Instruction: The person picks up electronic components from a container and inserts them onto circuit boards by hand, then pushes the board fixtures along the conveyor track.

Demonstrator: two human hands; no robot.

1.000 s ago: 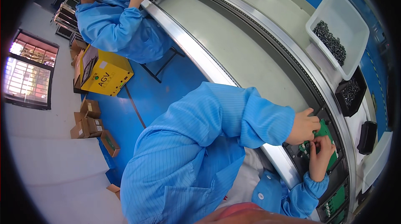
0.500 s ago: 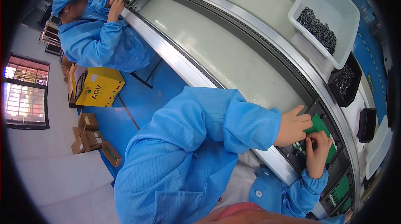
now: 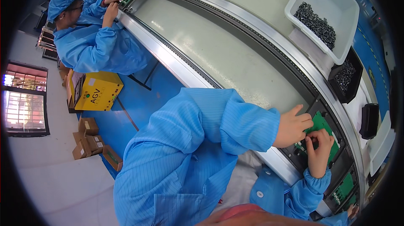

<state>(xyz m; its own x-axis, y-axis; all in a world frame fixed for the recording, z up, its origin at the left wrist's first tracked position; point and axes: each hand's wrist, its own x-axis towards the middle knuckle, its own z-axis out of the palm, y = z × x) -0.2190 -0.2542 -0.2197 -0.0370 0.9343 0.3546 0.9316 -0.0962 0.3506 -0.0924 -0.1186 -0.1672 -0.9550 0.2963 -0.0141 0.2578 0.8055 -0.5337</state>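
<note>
On the conveyor at the right, a green circuit board [image 3: 320, 121] lies in a black carrier frame [image 3: 346, 151]. My left hand [image 3: 292, 128] reaches over its left edge, an outer finger raised and the others bent down at the board. My right hand [image 3: 320, 148] is beside it, thumb and forefinger pinched close over small white parts [image 3: 300, 146] on the board's near edge. Whatever lies between the fingertips of either hand is hidden or too small to name.
A white bin [image 3: 351, 15] of small dark parts and a black bin [image 3: 347, 78] stand beyond the rail. Another carrier holds a green board [image 3: 344, 188] nearby. A co-worker [image 3: 90, 32] handles boards at the far left; another person's hand [image 3: 353, 211] shows lower right.
My hands stay at the same board, the right one shifting slightly left toward the left hand. Another hand has appeared at the lower right. The whole view has shifted a little.
</note>
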